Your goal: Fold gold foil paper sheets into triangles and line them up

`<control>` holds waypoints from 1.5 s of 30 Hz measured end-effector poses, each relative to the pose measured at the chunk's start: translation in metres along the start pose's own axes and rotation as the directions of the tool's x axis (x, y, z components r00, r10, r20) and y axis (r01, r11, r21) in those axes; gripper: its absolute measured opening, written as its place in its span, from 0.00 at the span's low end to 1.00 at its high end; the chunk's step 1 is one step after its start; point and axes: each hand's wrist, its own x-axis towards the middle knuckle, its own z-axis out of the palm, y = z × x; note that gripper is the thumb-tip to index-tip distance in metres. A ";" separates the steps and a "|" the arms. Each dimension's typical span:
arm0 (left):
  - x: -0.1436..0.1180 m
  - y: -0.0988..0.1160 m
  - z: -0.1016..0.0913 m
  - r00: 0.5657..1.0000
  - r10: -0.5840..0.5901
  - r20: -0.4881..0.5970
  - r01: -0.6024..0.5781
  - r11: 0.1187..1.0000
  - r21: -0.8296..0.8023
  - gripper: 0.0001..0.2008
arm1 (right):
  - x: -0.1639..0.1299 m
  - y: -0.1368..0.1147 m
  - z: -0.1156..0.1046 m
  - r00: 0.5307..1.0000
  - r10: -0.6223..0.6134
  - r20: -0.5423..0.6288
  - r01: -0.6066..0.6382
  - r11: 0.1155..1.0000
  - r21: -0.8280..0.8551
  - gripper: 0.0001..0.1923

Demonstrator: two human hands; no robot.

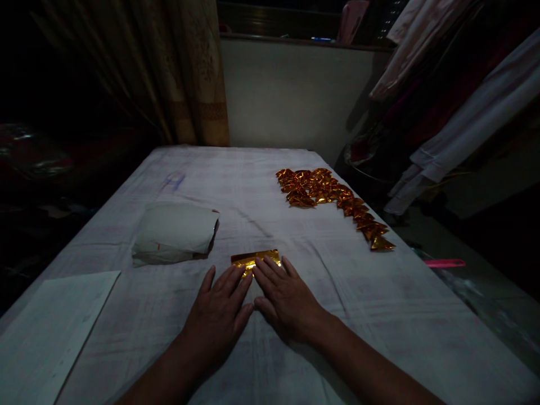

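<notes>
A small strip of shiny gold foil paper (255,257) lies flat on the cloth-covered table in front of me. My left hand (223,304) rests palm down with its fingertips on the near left part of the foil. Beside it, my right hand (287,295) lies flat, fingers stretched over the right part. Both hands are open, and their fingers hide the foil's near edge. Farther off to the right sits a cluster of folded gold foil pieces (304,188), trailing in a row along the table's right side.
A grey-white stack of paper (172,233) lies left of the foil. White sheets (54,326) cover the near left corner of the tablecloth (236,174). Clothes (476,124) hang at the right, a curtain (189,73) at the back left. A pink handle (445,263) shows beyond the right edge.
</notes>
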 end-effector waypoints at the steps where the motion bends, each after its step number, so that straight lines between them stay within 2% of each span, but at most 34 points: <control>1: 0.000 0.000 0.000 1.000 0.001 -0.001 -0.001 1.000 -0.003 0.25 | -0.001 0.000 -0.001 1.000 0.014 0.020 -0.014 1.000 0.003 0.31; 5: -0.001 0.000 0.000 1.000 0.016 -0.020 -0.016 1.000 0.002 0.24 | -0.009 0.012 -0.006 0.991 0.106 0.080 -0.105 0.994 -0.016 0.33; 8: -0.003 -0.002 0.000 1.000 0.016 -0.021 -0.016 1.000 -0.004 0.24 | -0.015 0.021 -0.009 0.982 0.174 0.074 -0.171 0.984 -0.043 0.33; 11: -0.006 -0.005 -0.002 0.999 0.021 -0.031 -0.021 1.000 0.009 0.26 | -0.018 0.024 -0.011 0.979 0.190 0.069 -0.187 0.981 -0.047 0.32; 16: -0.014 -0.014 -0.008 0.998 0.017 -0.058 -0.012 0.997 0.075 0.24 | -0.016 0.020 -0.017 0.967 0.221 0.124 -0.216 0.975 -0.052 0.34; 20: -0.012 -0.019 -0.021 0.998 -0.047 -0.034 0.050 0.997 0.066 0.22 | -0.016 0.018 -0.018 0.971 0.211 0.114 -0.207 0.977 -0.044 0.33; 24: 0.005 -0.019 -0.034 0.992 -0.125 -0.034 0.126 0.992 0.009 0.15 | -0.017 0.020 -0.015 0.975 0.205 0.088 -0.201 0.979 -0.045 0.34; 26: 0.017 -0.021 -0.032 0.984 -0.166 -0.062 0.164 0.986 -0.042 0.14 | -0.017 0.021 -0.013 0.977 0.199 0.072 -0.196 0.980 -0.048 0.34; 29: 0.030 -0.028 -0.017 0.950 -0.285 -0.125 0.276 0.958 -0.081 0.19 | -0.018 0.021 -0.014 0.980 0.191 0.049 -0.189 0.981 -0.036 0.33; 34: 0.032 -0.037 0.003 0.959 -0.257 -0.117 0.231 0.953 -0.197 0.14 | -0.019 0.020 -0.016 0.977 0.208 0.039 -0.208 0.978 0.002 0.32; 37: 0.029 -0.037 0.005 0.956 -0.259 -0.138 0.221 0.946 -0.239 0.11 | -0.019 0.025 -0.010 0.976 0.217 -0.015 -0.216 0.976 0.037 0.32; 42: 0.030 -0.038 0.006 0.951 -0.276 -0.139 0.219 0.920 -0.326 0.06 | -0.014 0.046 0.002 0.952 0.233 -0.196 -0.214 0.970 0.112 0.32; 45: 0.031 -0.041 0.006 0.953 -0.268 -0.139 0.197 0.902 -0.385 0.03 | -0.009 0.057 0.004 0.938 0.222 -0.267 -0.182 0.969 0.165 0.33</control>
